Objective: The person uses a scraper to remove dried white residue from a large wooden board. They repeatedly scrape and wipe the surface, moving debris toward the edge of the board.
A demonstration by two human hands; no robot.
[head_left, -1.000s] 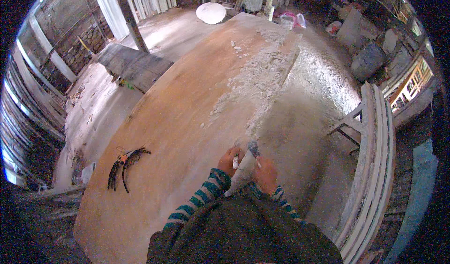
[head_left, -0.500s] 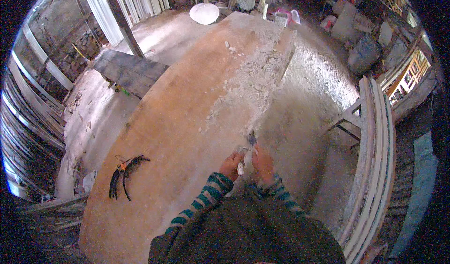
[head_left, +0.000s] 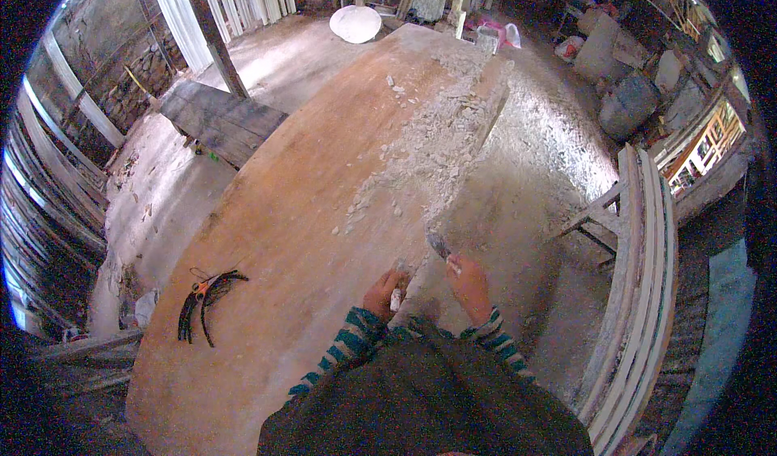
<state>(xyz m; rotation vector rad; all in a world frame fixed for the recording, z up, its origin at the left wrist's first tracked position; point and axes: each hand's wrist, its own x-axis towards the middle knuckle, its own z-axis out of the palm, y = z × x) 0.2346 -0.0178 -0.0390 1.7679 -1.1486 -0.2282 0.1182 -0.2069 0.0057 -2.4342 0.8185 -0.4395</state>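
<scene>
At the near edge of a large brown board, my right hand is closed around a scraper whose dark flat blade points forward and left. My left hand is closed on a small whitish piece, its kind too blurred to make out; the hand rests by the board's right edge. Pale crumbled flakes cover the right side of the board ahead of both hands. Between the hands there is now a gap.
A bundle of black strips with an orange clip lies on the board's left. Long planks rest on a stand to the right. A dark bench stands at the far left, a white round disc beyond the board, and a barrel far right.
My hands have drawn apart: the right one shifted right and down with the scraper, the left one slightly left. The blade has turned to point more to the left.
</scene>
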